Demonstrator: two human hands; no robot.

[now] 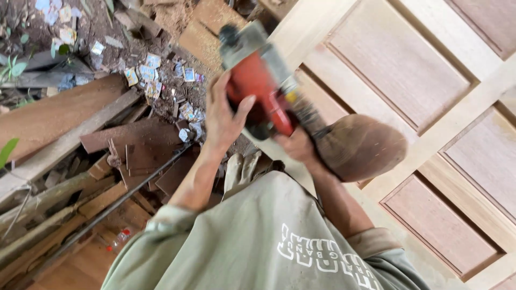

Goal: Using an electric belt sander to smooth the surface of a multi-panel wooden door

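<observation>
Both my hands hold a red and grey power sander point(257, 80) above a pale wooden panelled door point(400, 70). My left hand point(223, 115) wraps the red body from the left side. My right hand point(295, 146) grips lower down, close to the head, partly hidden behind the tool. The round brown sanding disc point(361, 147) is blurred and sits over the door's frame rail between two recessed panels. Whether it touches the wood I cannot tell.
A black cable point(134, 188) runs from the tool down to the lower left. Scrap boards and planks point(59, 115) are piled at left, with scattered paper litter point(148, 72) on the dirt and a small plastic bottle point(119, 239) near the bottom.
</observation>
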